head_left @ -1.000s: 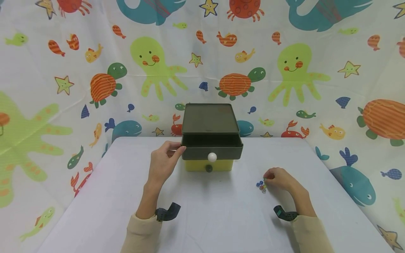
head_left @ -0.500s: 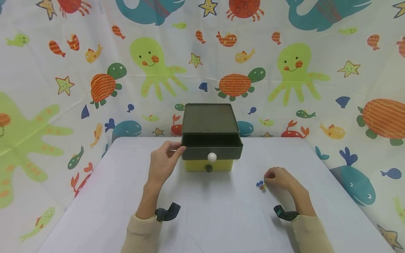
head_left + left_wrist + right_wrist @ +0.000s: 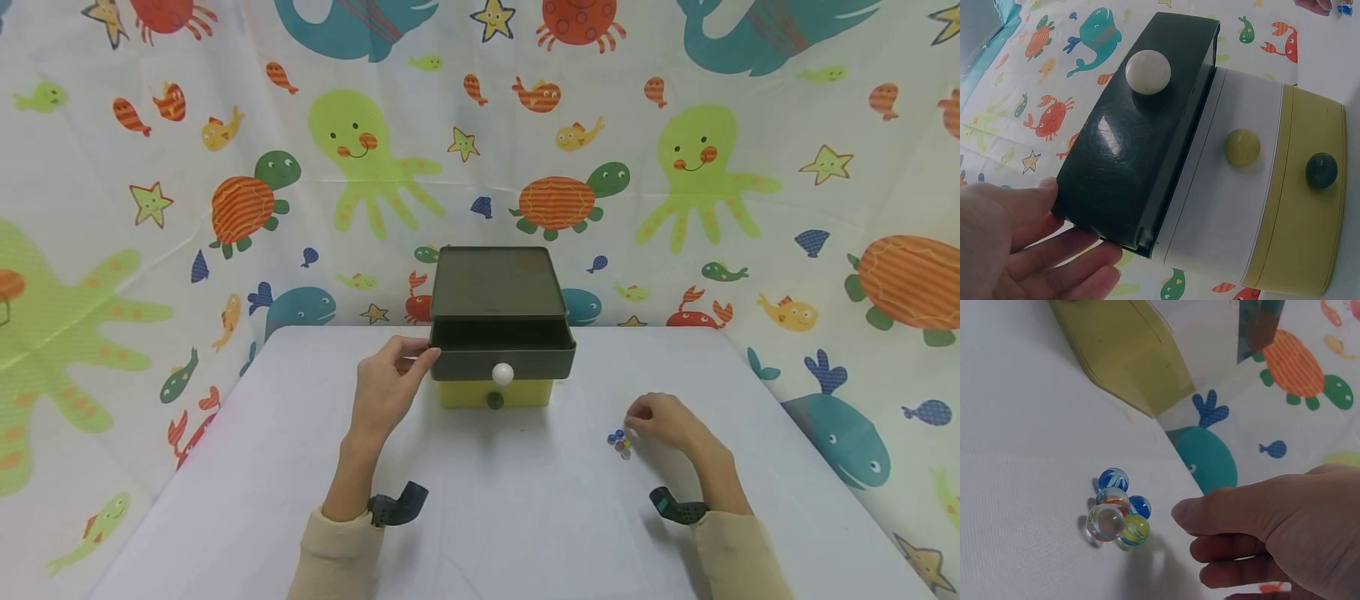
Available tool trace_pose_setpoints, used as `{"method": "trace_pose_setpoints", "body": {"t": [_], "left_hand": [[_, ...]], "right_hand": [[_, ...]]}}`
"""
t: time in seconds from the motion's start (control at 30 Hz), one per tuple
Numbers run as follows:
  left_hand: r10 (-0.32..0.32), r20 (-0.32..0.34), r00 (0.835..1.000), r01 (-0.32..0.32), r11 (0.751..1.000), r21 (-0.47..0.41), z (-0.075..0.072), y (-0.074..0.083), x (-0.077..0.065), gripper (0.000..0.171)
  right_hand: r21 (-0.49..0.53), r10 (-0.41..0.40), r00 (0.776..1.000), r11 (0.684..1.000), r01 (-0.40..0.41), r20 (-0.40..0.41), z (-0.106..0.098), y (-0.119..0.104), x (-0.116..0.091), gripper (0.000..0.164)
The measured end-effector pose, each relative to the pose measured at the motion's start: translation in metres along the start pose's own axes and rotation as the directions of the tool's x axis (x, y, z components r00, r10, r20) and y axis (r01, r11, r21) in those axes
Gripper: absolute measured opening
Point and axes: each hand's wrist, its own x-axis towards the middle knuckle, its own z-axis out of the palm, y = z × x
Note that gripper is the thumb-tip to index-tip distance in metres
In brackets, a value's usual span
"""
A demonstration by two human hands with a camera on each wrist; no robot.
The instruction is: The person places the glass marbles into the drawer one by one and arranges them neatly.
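A small drawer chest (image 3: 497, 282) stands at the back of the table, its dark green top drawer (image 3: 1125, 140) pulled out. My left hand (image 3: 384, 383) holds this drawer's left front corner, thumb on the front face and fingers at its side. Inside the drawer it is dark in the head view. To the right, several glass marbles (image 3: 1108, 523) lie clustered on the white cloth. Close beside them is my right hand (image 3: 1285, 531), thumb extended over curled fingers, apart from the cluster. Whether a marble is hidden behind the thumb cannot be seen.
The chest's white middle drawer (image 3: 1219, 181) and yellow bottom drawer (image 3: 1300, 194) are closed. A white cloth covers the table (image 3: 517, 517). Behind it hangs a curtain (image 3: 480, 75) printed with sea animals. A dark camera strap (image 3: 397, 504) sits on each wrist.
My right hand has risen very slightly away from the marbles; a greenish spot seen at its fingertips earlier is not visible now. The left hand and drawer have stayed put.
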Motion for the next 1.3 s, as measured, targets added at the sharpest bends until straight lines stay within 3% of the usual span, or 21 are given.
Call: {"method": "trace_pose_setpoints", "body": {"t": [1.3], "left_hand": [[-0.012,0.0,1.0,0.012,1.0,0.001,0.0,0.0,-0.001,0.033]], "right_hand": [[0.013,-0.059,0.997,0.998,0.06,-0.056,-0.008,-0.012,-0.004,0.024]]}}
